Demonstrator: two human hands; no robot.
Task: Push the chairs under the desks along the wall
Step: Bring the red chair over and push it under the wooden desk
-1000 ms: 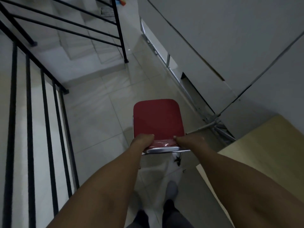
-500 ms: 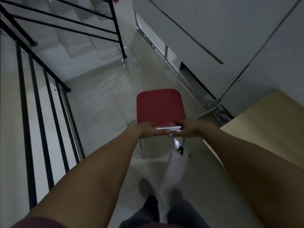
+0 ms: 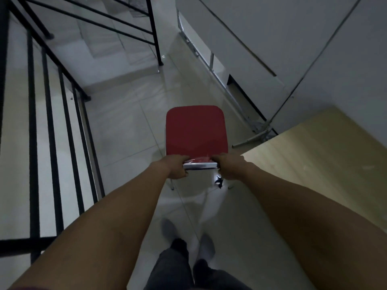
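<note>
A red chair [image 3: 195, 130] with a chrome frame stands on the tiled floor in front of me, its seat pointing away. My left hand [image 3: 178, 167] grips the left end of its backrest top, and my right hand [image 3: 229, 166] grips the right end. The chrome bar of the backrest shows between my hands. A light wooden desk [image 3: 322, 155] stands at the right against the wall, its near corner just beside my right wrist. The chair is left of the desk, not under it.
A black metal railing [image 3: 52, 130] runs along the left, with stairs [image 3: 117, 36] beyond it. A grey partition wall [image 3: 261, 38] and a thin metal stand [image 3: 257, 137] are at the right. My feet [image 3: 188, 237] are on the pale tiled floor below.
I have walked forward with the chair in both hands; the desk corner is now closer to my right wrist. My hands have spread slightly apart on the backrest since half a second ago.
</note>
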